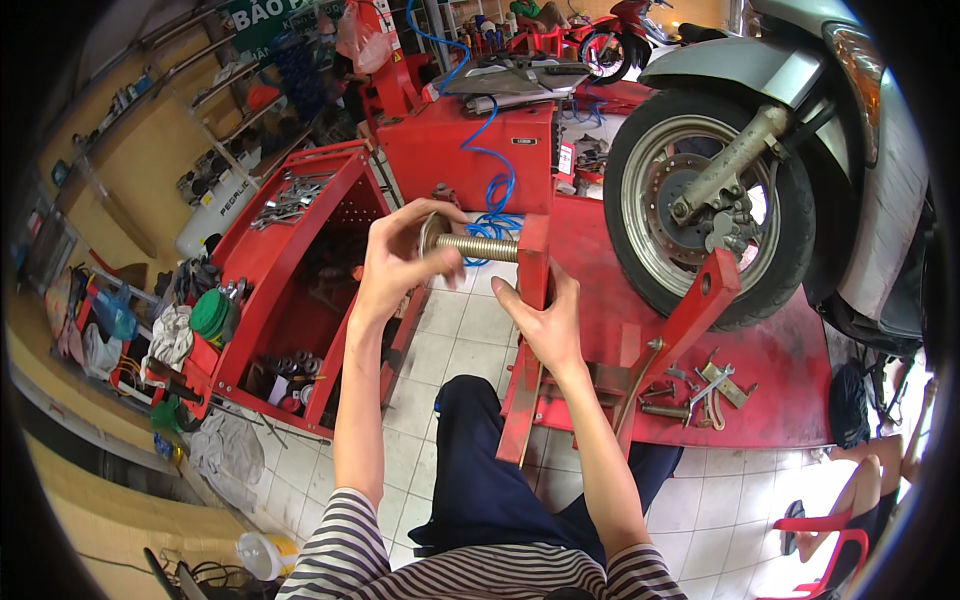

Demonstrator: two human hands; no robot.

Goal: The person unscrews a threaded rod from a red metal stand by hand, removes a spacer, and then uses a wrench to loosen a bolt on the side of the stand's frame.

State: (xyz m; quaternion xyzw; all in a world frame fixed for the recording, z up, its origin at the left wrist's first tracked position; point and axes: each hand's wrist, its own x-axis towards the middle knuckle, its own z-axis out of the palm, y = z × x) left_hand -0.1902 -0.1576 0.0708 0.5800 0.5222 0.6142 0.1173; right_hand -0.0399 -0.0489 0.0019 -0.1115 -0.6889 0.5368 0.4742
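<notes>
Tiled floor (462, 348) below cupped left hand (395, 255)

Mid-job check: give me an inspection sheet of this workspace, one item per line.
Surface: red platform, scuffed and dark-marked.
Job's things: threaded screw with a round disc at one end, its other end at a red upright.
Clutter: wrench and loose metal parts on the platform; tools atop a red tool cart.
Hands: left hand at the disc, thumb blurred; right hand at the red upright, grip partly hidden.
Cables: blue hose, loosely coiled beside a red box.
Surroundings: motorbike front wheel at the platform; a person's leg and red chair at right.
</notes>
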